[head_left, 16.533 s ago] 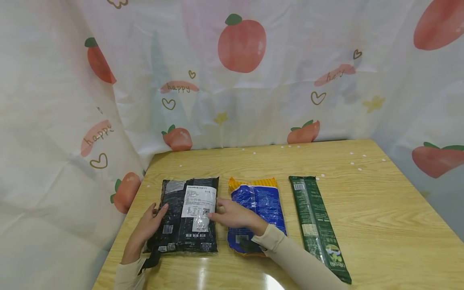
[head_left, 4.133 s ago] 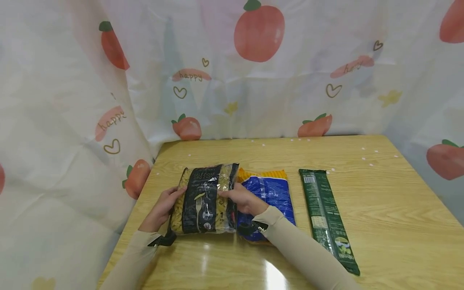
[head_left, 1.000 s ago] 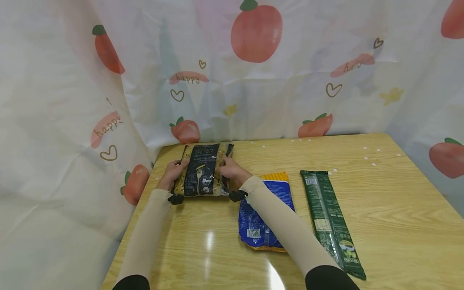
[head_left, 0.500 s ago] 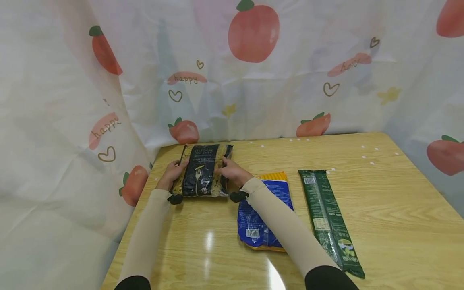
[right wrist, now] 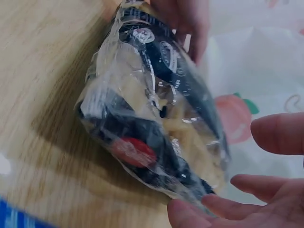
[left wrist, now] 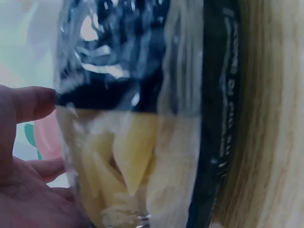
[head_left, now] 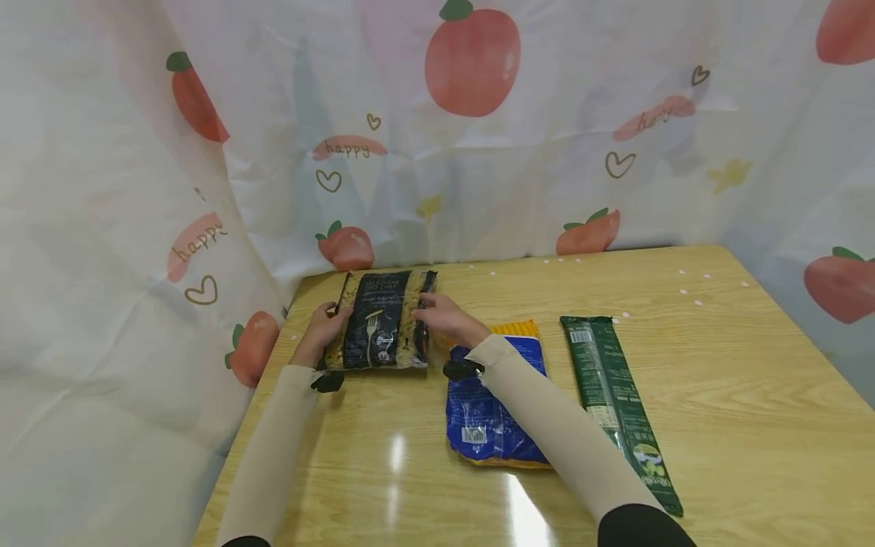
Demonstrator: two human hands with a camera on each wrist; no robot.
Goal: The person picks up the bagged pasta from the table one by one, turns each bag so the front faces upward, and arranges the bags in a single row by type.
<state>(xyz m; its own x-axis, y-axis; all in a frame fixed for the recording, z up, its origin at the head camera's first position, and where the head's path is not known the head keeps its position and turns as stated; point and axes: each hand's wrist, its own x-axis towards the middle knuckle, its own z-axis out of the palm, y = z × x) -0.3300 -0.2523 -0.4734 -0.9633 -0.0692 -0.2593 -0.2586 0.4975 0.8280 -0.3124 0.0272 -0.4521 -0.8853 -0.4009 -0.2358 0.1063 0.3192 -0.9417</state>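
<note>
A clear and black bag of pasta lies at the far left of the table, printed front with the fork picture up. Pale, chunky pasta shows through its window in the left wrist view. My left hand is at the bag's left edge, thumb tip against the film and fingers loosely extended. At the opposite edge is my right hand. Its thumb and fingers are spread in the right wrist view, fingertips right at the bag's seam.
Under my right forearm lies a blue packet with an orange end. A long green packet lies slantwise to its right. White fruit-print cloth hangs behind the wooden table and along its left side.
The bag was turned from its labelled back to its front, then carried to the far left. Over the last half second my right hand loosened and drew slightly away from its edge.
</note>
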